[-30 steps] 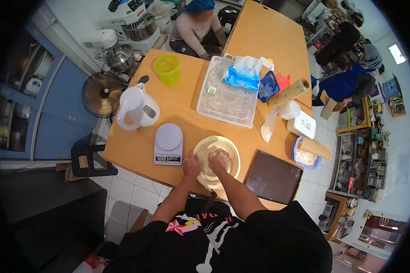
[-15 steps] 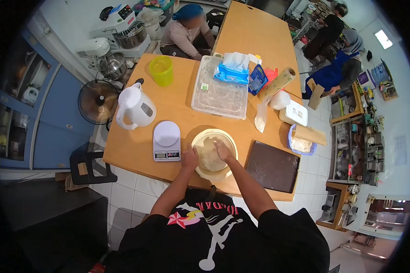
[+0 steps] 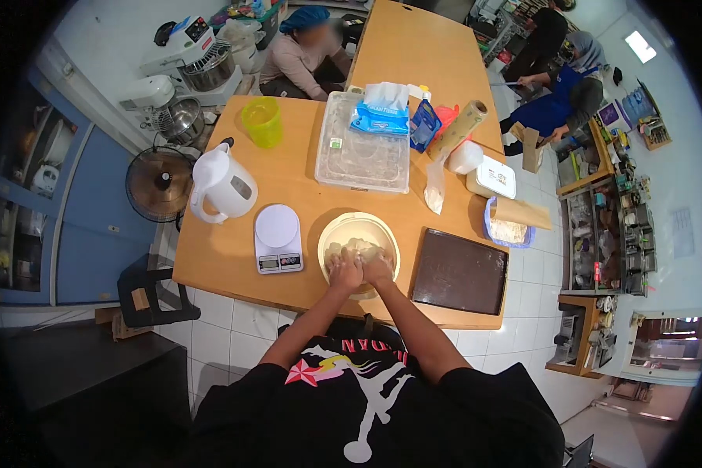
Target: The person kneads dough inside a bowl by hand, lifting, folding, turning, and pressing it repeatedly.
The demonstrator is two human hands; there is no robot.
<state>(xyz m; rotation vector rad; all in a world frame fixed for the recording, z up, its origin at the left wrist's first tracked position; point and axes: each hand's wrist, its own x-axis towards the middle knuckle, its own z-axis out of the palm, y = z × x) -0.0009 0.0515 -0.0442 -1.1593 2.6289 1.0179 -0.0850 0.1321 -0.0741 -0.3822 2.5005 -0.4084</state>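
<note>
- Two hands, the left hand (image 3: 345, 269) and the right hand (image 3: 378, 269), are side by side inside the bowl (image 3: 356, 217), both pressed to the dough (image 3: 359, 246).
- Their fingertips are partly lost in the bowl, so whether they grip the dough or lie spread on it is unclear.
- For this pressing, weight is best sent down through the heels of the palms with the arms fairly straight, not from the fingers alone.
- Neither hand seems to steady the rim, so even pressure on both sides should keep the bowl from skidding; it sits close to the table (image 3: 288, 171) edge, between the scale (image 3: 278, 226) and the tray (image 3: 460, 269).
- Folding the far part back over and turning the mass between presses would work it evenly.
- The dough lies in the bowl, pale cream, its top lumpy and uneven; its stickiness is hard to judge.
</note>
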